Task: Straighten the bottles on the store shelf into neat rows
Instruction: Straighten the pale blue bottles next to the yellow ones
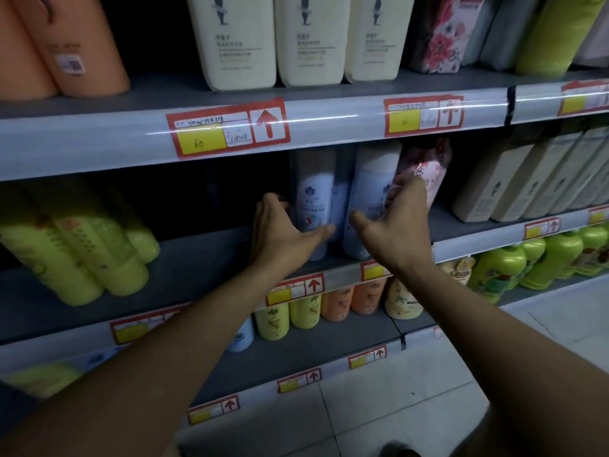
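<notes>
Yellow bottles (pixel 82 255): packed group at left end of the middle shelf (pixel 197 268), leaning, well apart from both hands.

Left hand (pixel 283 229): reaches in over the shelf's front edge; fingers wrap the left side of the left white bottle (pixel 314 206), thumb stretched across its lower front. Grasping it.

Left white bottle: upright near the front edge of the middle shelf, centre stretch, its base partly hidden behind the left palm and thumb.

Narrow white bottle (pixel 339 206): set back in the gap between the two white ones; only a strip shows.

Right white bottle (pixel 372 199): just beside the left one, tilted slightly, at the front edge.

Right hand (pixel 400 222): thumb lies against the right white bottle's lower front, fingers curl over its right side, between it and the pink floral bottle (pixel 425 173). Holds the white bottle; whether fingers also touch the pink one, cannot tell.

Pink floral bottle: touching the right white bottle's right side, partly behind the right fingers.

Beige cartons (pixel 527 183): row at the shelf's right end, leaning.

Price tag (pixel 227 128): on the edge strip of the shelf above.
</notes>
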Tool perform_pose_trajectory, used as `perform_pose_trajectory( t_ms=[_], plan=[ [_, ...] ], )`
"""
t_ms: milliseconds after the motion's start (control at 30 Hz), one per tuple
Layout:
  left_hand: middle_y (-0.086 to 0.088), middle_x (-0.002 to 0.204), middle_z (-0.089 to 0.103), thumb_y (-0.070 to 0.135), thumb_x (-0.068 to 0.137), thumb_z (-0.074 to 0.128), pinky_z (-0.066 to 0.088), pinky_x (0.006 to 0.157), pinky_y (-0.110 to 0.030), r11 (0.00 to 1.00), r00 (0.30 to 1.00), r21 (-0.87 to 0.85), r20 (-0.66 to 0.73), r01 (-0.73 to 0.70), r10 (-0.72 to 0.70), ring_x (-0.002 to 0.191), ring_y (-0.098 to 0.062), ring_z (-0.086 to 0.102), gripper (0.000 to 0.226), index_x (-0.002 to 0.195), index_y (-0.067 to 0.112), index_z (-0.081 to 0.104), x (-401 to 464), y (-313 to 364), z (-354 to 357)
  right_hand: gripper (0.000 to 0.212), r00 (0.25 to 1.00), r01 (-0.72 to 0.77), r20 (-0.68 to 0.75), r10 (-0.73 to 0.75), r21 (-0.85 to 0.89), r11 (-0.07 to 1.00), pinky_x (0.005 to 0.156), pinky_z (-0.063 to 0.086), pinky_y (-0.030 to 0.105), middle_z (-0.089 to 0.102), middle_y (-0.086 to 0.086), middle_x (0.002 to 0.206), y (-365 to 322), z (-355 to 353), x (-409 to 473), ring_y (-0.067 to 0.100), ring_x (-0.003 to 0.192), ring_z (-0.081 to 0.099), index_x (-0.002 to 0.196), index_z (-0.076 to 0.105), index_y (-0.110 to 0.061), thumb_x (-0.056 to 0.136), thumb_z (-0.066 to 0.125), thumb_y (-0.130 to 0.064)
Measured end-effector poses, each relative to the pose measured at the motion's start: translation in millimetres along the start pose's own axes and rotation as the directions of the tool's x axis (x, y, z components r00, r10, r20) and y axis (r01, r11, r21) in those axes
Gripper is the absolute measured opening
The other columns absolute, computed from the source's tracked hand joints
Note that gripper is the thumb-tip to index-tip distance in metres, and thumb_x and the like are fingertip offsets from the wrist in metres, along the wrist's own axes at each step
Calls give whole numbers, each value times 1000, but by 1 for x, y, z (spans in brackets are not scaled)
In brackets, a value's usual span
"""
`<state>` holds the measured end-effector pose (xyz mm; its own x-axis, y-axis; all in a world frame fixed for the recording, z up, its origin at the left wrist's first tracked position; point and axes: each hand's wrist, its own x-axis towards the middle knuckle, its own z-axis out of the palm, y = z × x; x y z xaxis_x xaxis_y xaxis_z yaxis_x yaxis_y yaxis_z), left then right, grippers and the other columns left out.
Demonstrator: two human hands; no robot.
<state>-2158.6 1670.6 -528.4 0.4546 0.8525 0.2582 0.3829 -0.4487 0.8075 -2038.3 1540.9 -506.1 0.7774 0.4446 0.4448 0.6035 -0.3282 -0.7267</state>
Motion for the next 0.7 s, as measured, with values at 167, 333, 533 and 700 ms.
perform_pose_trajectory(
  t_ms=[167,333,533,700],
  plan=[
    [-8,125,60,53,60,92,54,89,-42,999,1000,26,5,22,-22,113,-26,61,79,115,13,51,6,-1,4,73,997,-47,52,49,-35,998,93,54,57,53,9,119,9,6,2,34,115,58,120,41,-16,68,83,-46],
    [-6,121,67,55,58,91,58,87,-47,1000,1000,-13,-23,9,-9,108,-25,66,79,116,15,56,5,2,11,70,993,-78,80,81,-42,996,90,56,55,60,8,120,13,12,4,32,112,63,122,45,-18,72,82,-49],
    [-5,122,68,56,57,90,60,85,-47,999,998,-35,-46,28,-30,108,-24,67,79,118,18,57,4,4,13,65,993,-79,89,83,-50,996,90,56,53,62,8,122,13,11,3,31,112,63,125,46,-16,79,84,-42],
    [-4,119,70,48,59,94,62,83,-45,996,998,-81,-43,35,-38,103,-21,70,75,119,18,60,3,5,10,62,993,-72,87,76,-49,996,88,57,52,64,7,119,12,9,1,29,108,65,121,46,-18,78,84,-42]
  ],
)
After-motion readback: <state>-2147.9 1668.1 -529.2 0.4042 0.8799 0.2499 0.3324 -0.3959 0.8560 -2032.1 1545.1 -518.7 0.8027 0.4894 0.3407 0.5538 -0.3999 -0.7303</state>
